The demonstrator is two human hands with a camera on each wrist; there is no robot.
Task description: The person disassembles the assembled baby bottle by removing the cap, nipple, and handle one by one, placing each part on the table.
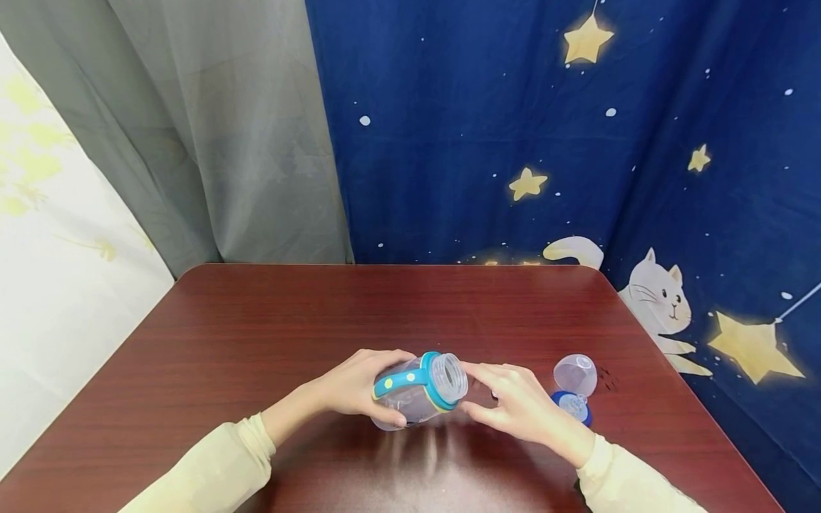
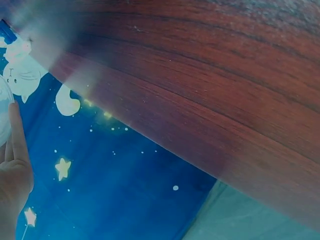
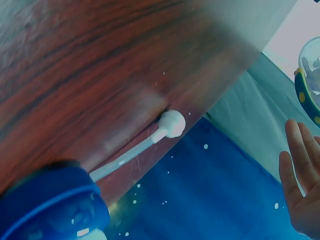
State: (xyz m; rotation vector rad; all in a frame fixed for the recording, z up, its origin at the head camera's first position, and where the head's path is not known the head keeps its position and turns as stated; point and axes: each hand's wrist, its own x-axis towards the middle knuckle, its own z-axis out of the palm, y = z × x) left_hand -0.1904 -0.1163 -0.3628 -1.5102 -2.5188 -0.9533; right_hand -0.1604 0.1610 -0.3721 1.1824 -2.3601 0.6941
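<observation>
My left hand (image 1: 355,385) grips a clear sippy bottle (image 1: 420,406) by its body, thumb in front. The bottle lies tilted in the grasp, its uncovered threaded mouth (image 1: 450,377) facing right. A teal collar and a teal handle with yellow dots (image 1: 400,383) run along it. Beside the mouth is my right hand (image 1: 513,402), thumb and fingers spread, fingertips right at the rim, holding nothing. In the left wrist view, part of the left hand (image 2: 15,180) shows at the edge with a sliver of bottle (image 2: 4,112).
A blue lid (image 1: 564,400) with its clear cap (image 1: 575,374) flipped up sits on the brown table (image 1: 288,313), right of the right hand. From the lid a straw (image 3: 125,157) with a white ball end (image 3: 172,123) extends. Curtains hang behind the table's far edge.
</observation>
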